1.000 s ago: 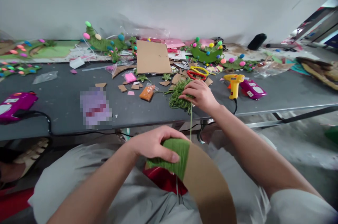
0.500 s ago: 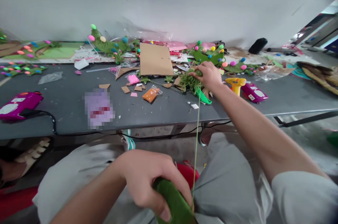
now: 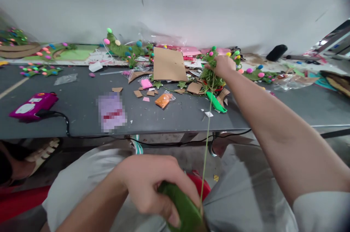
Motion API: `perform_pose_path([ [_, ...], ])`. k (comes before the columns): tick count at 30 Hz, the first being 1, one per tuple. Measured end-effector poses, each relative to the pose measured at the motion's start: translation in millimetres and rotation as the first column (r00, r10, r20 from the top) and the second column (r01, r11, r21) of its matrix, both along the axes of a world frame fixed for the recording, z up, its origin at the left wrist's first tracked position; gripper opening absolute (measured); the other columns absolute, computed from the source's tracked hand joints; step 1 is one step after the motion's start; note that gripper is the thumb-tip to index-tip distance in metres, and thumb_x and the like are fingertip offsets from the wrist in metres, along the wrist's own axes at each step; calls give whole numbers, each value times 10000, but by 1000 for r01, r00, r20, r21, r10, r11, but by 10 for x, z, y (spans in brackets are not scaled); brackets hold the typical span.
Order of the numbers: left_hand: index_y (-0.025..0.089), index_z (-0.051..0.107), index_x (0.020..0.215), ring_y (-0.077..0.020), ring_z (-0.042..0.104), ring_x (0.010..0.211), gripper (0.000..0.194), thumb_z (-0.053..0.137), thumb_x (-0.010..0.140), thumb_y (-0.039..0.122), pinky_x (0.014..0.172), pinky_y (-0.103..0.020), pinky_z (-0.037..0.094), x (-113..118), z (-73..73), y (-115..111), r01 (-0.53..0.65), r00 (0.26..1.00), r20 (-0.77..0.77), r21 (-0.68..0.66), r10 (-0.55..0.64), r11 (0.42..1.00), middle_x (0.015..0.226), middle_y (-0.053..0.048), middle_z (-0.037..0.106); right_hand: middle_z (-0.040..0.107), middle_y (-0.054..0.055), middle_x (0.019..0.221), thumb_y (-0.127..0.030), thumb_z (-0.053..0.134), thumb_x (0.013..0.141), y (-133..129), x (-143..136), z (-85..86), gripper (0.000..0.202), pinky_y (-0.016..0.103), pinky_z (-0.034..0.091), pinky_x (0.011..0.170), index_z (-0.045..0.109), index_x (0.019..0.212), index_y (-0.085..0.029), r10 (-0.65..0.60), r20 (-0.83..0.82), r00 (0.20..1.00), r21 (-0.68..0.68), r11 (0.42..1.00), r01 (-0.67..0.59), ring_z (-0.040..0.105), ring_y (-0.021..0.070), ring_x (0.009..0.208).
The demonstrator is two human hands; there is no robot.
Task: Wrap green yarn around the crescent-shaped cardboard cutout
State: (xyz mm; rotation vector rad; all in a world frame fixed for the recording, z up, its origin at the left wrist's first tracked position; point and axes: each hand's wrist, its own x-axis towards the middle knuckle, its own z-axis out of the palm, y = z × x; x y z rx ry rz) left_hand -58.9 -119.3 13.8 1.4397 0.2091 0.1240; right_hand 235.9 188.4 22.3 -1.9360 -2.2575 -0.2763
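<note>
Low in the view, my left hand [image 3: 153, 184] is wrapped round a green yarn-covered piece [image 3: 183, 203], its lower end cut off by the frame. A strand of green yarn [image 3: 206, 151] runs taut from that piece up to the table. There my right hand [image 3: 224, 67] reaches out with its fingers closed on a loose tangle of green yarn [image 3: 210, 78]. The fingertips are partly hidden in the tangle. Just below it lie a bright green tool [image 3: 216, 103], perhaps a cutter, and a bent cardboard scrap [image 3: 223, 96].
A brown cardboard sheet [image 3: 169, 64] leans at the table's back. Bags of orange [image 3: 164, 100] and pink [image 3: 146, 83] material lie near cardboard scraps. A purple box [image 3: 34, 106] trails a black cable [image 3: 153, 142] along the front edge. Pompom-studded green shapes [image 3: 124, 49] line the wall side.
My right hand has lifted slightly with the yarn tangle, moving away from me and uncovering more of the green tool. The view has shifted left. My left hand keeps its grip.
</note>
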Motion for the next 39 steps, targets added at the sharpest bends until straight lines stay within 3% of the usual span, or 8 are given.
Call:
perform_pose_path([
  [3, 151, 739, 982, -121, 593, 625, 287, 777, 704, 213, 562, -157, 491, -56, 15, 95, -151, 987, -46, 0, 151, 988, 762, -17, 692, 643, 233, 1249, -606, 720, 824, -109, -48, -84, 644, 509, 521, 839, 671, 1268, -142, 28, 3, 1000, -81, 996, -28, 611, 378, 1097],
  [6, 173, 734, 1013, -120, 586, 662, 332, 823, 706, 264, 600, -168, 492, -51, 12, 164, -197, 978, -63, 24, 199, 980, 819, -14, 704, 583, 208, 1382, -498, 876, 675, -311, -31, -104, 887, 554, 464, 960, 549, 1443, -199, 158, 18, 987, -141, 978, -154, 521, 432, 1260],
  [12, 182, 725, 1026, -142, 613, 703, 323, 802, 747, 327, 676, -215, 513, -22, 16, 176, -247, 968, -19, 93, 250, 965, 866, -30, 716, 511, 127, 1496, -347, 666, 914, -752, 49, -116, 491, 584, 298, 1085, 609, 1397, -280, 539, 34, 842, 36, 841, -540, 367, 387, 1409],
  [19, 174, 712, 1047, -153, 623, 764, 329, 788, 760, 315, 679, -211, 508, 10, 2, 165, -239, 970, -10, 114, 242, 964, 906, -40, 714, 652, 150, 1020, -284, 533, 961, -797, 39, -300, 299, 391, 411, 733, 776, 1094, -172, 407, -72, 911, 165, 905, -391, 566, 276, 941],
  [23, 162, 695, 1092, -171, 637, 854, 281, 707, 840, 285, 775, -237, 511, 16, 94, 187, -327, 933, -66, 254, 354, 910, 977, -47, 715, 642, 148, 1158, -265, 594, 903, -995, -37, -176, 233, 474, 411, 893, 776, 1028, -193, 427, -109, 898, 168, 898, -406, 541, 333, 1105],
  [28, 154, 666, 1112, -171, 612, 866, 252, 637, 882, 254, 777, -247, 495, 7, 156, 285, -373, 865, -159, 433, 477, 821, 999, -35, 693, 657, 88, 1276, -161, 584, 823, -1611, -260, 102, 148, 537, 288, 1113, 718, 869, -205, 681, -305, 666, -72, 681, -729, 552, 301, 1247],
  [32, 156, 672, 1136, -188, 641, 904, 287, 643, 871, 263, 815, -271, 501, 42, 123, 401, -376, 830, -180, 517, 527, 769, 1053, -43, 720, 732, 49, 1083, -118, 514, 826, -1984, -409, 229, 295, 493, 302, 1176, 687, 1047, -210, 626, -520, 581, -241, 545, -803, 659, 218, 1061],
  [39, 193, 685, 1220, -254, 681, 1025, 401, 677, 835, 306, 897, -344, 518, 58, 95, 512, -320, 827, -204, 595, 523, 737, 1188, -69, 733, 527, 102, 1527, -101, 468, 892, -2188, -419, 230, 546, 392, 401, 1151, 558, 1424, -184, 537, -776, 330, -156, 344, -926, 487, 227, 1411],
])
